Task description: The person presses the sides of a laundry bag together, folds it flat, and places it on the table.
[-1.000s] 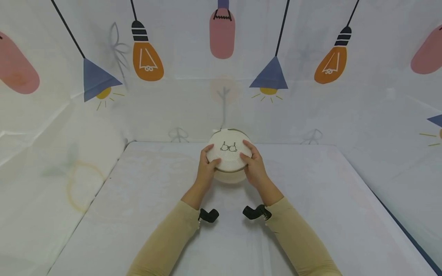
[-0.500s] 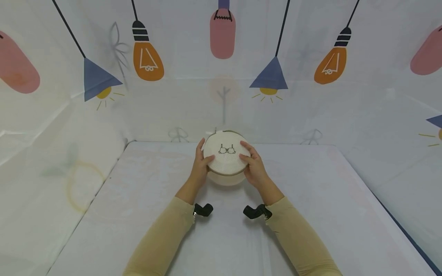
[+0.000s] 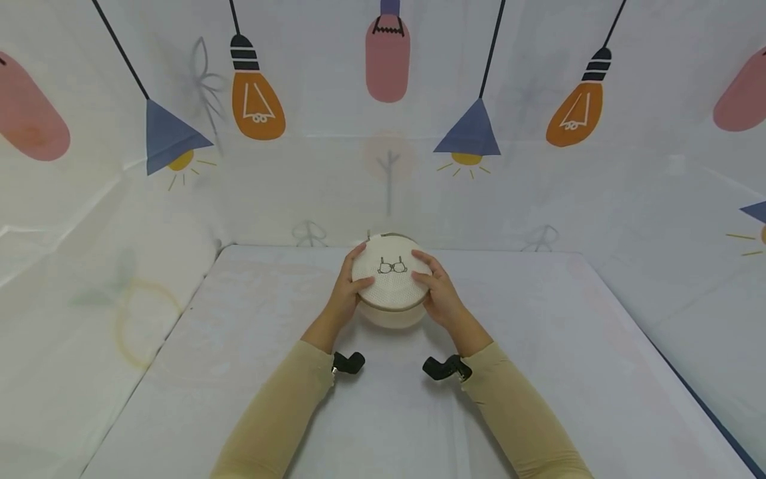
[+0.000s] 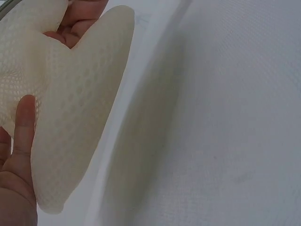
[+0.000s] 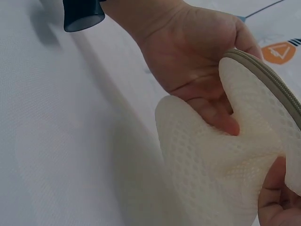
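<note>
While both arms reach forward, one round mesh wash bag (image 3: 391, 279) sits between two hands, lifted a little over the middle of the white table (image 3: 239, 372). The left hand (image 3: 345, 295) curls its fingers round the left edge. The right hand (image 3: 439, 296) grips the right edge.

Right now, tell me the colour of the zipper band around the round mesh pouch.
Taupe-grey, edging the cream round mesh laundry pouch; the right wrist view shows it best.

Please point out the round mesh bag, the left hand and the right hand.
round mesh bag (image 3: 391, 283): head view, centre of top face.
left hand (image 3: 344, 299): head view, back of hand.
right hand (image 3: 441, 301): head view, back of hand.
</note>
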A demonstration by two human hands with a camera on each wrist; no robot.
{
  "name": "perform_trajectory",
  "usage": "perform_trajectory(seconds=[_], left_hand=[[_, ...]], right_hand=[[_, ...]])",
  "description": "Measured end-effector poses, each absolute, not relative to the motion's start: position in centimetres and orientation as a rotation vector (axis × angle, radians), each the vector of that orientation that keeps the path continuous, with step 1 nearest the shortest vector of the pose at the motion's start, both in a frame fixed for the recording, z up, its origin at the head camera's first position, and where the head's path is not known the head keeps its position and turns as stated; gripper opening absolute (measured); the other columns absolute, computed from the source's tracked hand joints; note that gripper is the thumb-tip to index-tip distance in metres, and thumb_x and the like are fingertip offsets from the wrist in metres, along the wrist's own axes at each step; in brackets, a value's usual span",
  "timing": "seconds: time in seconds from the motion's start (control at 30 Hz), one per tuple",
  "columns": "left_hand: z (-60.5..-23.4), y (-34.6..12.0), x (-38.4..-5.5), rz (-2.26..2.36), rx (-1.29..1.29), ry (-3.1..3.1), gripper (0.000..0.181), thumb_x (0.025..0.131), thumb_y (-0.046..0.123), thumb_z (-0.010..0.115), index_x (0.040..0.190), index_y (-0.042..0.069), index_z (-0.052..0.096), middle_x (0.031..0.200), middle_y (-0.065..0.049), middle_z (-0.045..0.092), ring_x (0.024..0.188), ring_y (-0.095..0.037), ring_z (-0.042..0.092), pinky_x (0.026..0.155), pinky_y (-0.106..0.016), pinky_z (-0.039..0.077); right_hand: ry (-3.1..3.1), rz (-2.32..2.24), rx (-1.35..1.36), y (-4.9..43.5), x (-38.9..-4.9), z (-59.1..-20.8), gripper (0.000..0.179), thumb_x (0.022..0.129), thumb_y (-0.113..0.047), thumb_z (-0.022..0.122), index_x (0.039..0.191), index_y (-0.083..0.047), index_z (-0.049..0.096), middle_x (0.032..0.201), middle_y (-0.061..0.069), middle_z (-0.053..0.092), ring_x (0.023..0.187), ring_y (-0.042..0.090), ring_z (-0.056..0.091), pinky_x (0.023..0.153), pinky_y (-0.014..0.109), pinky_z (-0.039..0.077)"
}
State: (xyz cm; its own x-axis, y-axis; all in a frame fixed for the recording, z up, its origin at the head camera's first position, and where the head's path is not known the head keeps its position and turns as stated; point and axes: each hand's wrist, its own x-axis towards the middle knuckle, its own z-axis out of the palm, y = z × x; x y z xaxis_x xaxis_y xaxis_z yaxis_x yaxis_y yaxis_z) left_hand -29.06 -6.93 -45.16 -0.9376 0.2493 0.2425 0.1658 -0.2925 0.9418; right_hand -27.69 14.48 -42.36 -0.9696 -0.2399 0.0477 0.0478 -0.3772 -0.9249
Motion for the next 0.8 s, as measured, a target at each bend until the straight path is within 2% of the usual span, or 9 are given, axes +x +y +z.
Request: perform_trajectory(seconds=[0.17, 0.23, 0.3, 0.43, 0.53, 0.8], left_hand=[[-45.2, -6.7, -29.0, 2.45, 0.562, 1.893, 0.07, 0.093, -0.002, 0.055, 0.156, 0.011, 0.027, 0.166, -0.006, 0.014, 0.15, -0.027, 0.02, 0.121, -0.043, 0.021], [-45.2, -6.6, -28.9, 2.448, 0.538, 1.94, 0.067, 0.092, -0.002, 0.055, 0.153, 0.008, 0.03, 0.165, -0.007, 0.016, 0.152, -0.025, 0.015, 0.123, -0.042, 0.013], [-45.3, -6.6, -28.8, 2.436, 0.508, 1.99, 0.065, 0.091, -0.002, 0.055, 0.151, 0.006, 0.034, 0.165, -0.008, 0.019, 0.152, -0.023, 0.014, 0.123, -0.04, 0.01], [-45.2, -6.6, -28.5, 2.419, 0.485, 2.026, 0.062, 0.089, -0.004, 0.054, 0.149, 0.005, 0.038, 0.164, -0.009, 0.023, 0.152, -0.022, 0.016, 0.123, -0.038, 0.011], [-45.2, -6.6, -28.4, 2.413, 0.497, 2.008, 0.061, 0.091, -0.006, 0.053, 0.149, 0.003, 0.037, 0.164, -0.01, 0.022, 0.152, -0.022, 0.017, 0.123, -0.037, 0.013], [-44.8, -6.5, -28.4, 2.387, 0.502, 1.973, 0.061, 0.091, -0.011, 0.048, 0.149, -0.003, 0.034, 0.164, -0.016, 0.02, 0.152, -0.026, 0.016, 0.123, -0.038, 0.012]], right_hand=[[1.681, -2.423, -0.267, 14.6, -27.8, -42.4, 0.052, 0.104, -0.002, 0.045, 0.153, -0.01, 0.033, 0.16, 0.01, 0.032, 0.122, 0.014, 0.056, 0.097, 0.022, 0.049], [1.697, -2.412, -0.266, 14.6, -27.8, -42.5, 0.053, 0.103, -0.002, 0.046, 0.154, -0.01, 0.034, 0.16, 0.009, 0.031, 0.126, 0.016, 0.053, 0.097, 0.022, 0.049], [1.714, -2.398, -0.262, 14.7, -27.9, -42.6, 0.053, 0.103, -0.003, 0.047, 0.154, -0.011, 0.035, 0.16, 0.007, 0.031, 0.131, 0.02, 0.05, 0.097, 0.021, 0.049], [1.747, -2.368, -0.259, 15.1, -28.2, -42.8, 0.056, 0.102, -0.003, 0.049, 0.155, -0.015, 0.036, 0.163, 0.001, 0.026, 0.14, 0.024, 0.04, 0.096, 0.02, 0.048], [1.79, -2.333, -0.271, 15.5, -28.4, -42.8, 0.057, 0.102, -0.004, 0.05, 0.156, -0.017, 0.036, 0.164, -0.002, 0.023, 0.14, 0.023, 0.039, 0.093, 0.02, 0.05], [1.804, -2.25, -0.354, 16.5, -28.8, -42.7, 0.06, 0.102, -0.005, 0.05, 0.158, -0.02, 0.033, 0.165, 0.001, 0.022, 0.121, 0.014, 0.053, 0.084, 0.022, 0.052]])
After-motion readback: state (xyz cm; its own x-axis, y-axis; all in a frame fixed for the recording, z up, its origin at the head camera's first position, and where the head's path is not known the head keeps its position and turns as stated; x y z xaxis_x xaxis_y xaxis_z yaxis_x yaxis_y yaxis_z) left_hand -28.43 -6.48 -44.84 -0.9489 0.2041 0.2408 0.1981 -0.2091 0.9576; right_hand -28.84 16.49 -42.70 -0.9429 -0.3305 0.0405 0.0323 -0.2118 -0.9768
